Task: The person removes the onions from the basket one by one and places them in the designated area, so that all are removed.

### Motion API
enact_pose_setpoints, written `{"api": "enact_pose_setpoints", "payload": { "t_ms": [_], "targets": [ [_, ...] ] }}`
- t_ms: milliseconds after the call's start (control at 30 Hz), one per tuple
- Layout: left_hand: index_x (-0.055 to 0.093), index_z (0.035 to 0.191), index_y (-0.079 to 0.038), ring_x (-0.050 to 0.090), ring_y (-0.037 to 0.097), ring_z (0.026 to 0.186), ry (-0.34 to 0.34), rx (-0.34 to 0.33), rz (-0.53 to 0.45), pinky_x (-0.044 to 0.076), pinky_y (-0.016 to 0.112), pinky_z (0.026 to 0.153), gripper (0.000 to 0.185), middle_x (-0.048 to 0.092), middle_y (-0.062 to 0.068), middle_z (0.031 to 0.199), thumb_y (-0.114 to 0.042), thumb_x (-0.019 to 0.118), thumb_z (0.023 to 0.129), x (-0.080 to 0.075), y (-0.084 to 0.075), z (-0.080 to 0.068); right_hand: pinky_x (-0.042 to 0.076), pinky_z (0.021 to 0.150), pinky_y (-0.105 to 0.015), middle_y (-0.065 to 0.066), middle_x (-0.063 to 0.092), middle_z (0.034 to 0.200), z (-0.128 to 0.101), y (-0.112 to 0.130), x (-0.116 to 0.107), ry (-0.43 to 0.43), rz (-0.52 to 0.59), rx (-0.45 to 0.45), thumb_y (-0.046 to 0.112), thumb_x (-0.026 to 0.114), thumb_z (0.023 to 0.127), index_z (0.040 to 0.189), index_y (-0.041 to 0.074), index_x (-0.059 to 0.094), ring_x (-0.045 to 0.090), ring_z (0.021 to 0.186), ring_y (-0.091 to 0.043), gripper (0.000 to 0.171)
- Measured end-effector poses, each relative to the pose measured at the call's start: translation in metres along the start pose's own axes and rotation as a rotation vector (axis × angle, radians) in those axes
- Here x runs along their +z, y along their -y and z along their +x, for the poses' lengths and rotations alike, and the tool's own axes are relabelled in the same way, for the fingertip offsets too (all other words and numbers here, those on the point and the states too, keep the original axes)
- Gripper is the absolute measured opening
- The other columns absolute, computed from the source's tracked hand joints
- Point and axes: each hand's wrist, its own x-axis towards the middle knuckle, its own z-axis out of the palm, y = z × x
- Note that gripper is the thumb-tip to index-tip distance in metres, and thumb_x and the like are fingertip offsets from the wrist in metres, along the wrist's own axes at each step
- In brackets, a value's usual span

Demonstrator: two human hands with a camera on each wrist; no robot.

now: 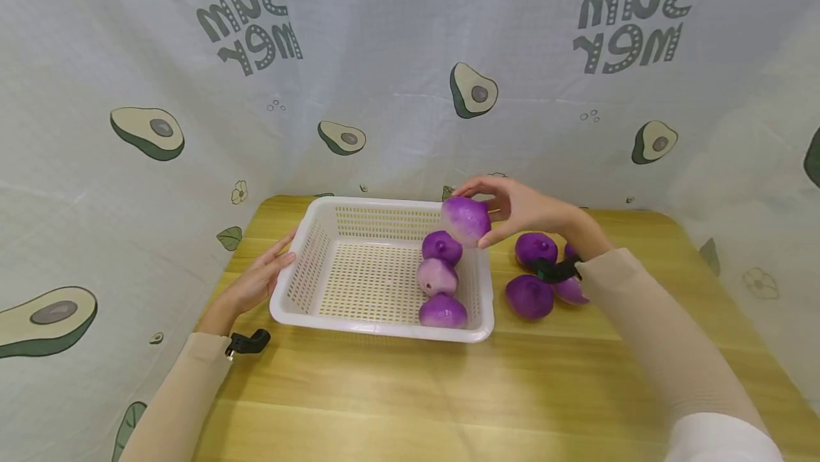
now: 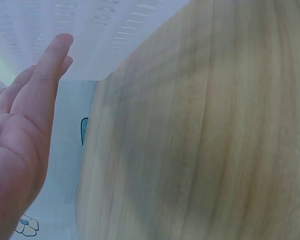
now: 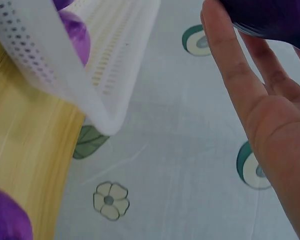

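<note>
A white perforated basket (image 1: 333, 309) sits on the wooden table (image 1: 397, 391). Three purple turnips (image 1: 442, 311) lie along its right side. My right hand (image 1: 506, 209) grips another purple-and-white turnip (image 1: 465, 220) just above the basket's far right corner; in the right wrist view that turnip (image 3: 270, 17) shows dark at the fingertips (image 3: 217, 30). My left hand (image 1: 265, 277) rests with straight fingers against the basket's left wall; the left wrist view shows the flat palm (image 2: 19, 135) beside the basket (image 2: 89, 35).
More purple turnips (image 1: 529, 296) lie on the table right of the basket, one (image 1: 535, 248) behind the wrist. An avocado-print cloth (image 1: 410, 70) hangs as a backdrop around the table. Bare wood lies in front of the basket.
</note>
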Motion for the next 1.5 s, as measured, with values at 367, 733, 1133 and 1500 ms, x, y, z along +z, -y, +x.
{"api": "enact_pose_setpoints", "payload": {
  "t_ms": [367,733,1133,1500],
  "targets": [
    [0.006,0.162,-0.020,0.060,0.019,0.113,0.037,0.022,-0.010,0.055,0.036,0.088,0.058,0.048,0.014,0.139,-0.016,0.033,0.111,0.000,-0.002,0.000,0.054,0.089,-0.029,-0.005,0.051,0.135,-0.104,-0.027,-0.029,-0.281,-0.024,0.063,-0.020,0.077,0.073,0.139,-0.002,0.045,0.056,0.117,-0.014,0.075],
    [0.006,0.162,-0.022,0.062,0.017,0.110,0.023,0.010,0.002,0.055,0.035,0.087,0.058,0.052,0.007,0.134,-0.018,0.034,0.111,0.000,0.000,-0.003,0.054,0.084,-0.023,-0.001,0.051,0.134,-0.186,-0.065,-0.033,-0.469,-0.055,0.167,-0.023,0.073,0.074,0.137,-0.004,0.043,0.052,0.118,-0.006,0.073],
    [0.006,0.162,-0.021,0.062,0.017,0.110,0.045,0.025,-0.016,0.055,0.035,0.086,0.058,0.053,0.007,0.133,-0.017,0.033,0.111,0.001,0.000,-0.003,0.043,0.087,-0.008,0.009,0.046,0.136,-0.250,-0.109,-0.023,-0.532,-0.259,0.438,0.009,0.081,0.085,0.147,0.007,0.038,0.048,0.122,0.003,0.076],
    [0.006,0.162,-0.020,0.062,0.017,0.110,0.051,0.034,-0.021,0.056,0.035,0.086,0.057,0.054,0.005,0.133,-0.016,0.032,0.111,0.001,0.001,-0.003,0.038,0.089,-0.005,0.019,0.044,0.132,-0.266,-0.140,-0.012,-0.574,-0.224,0.432,0.006,0.078,0.087,0.147,0.001,0.037,0.041,0.113,0.015,0.073]
  ]
}}
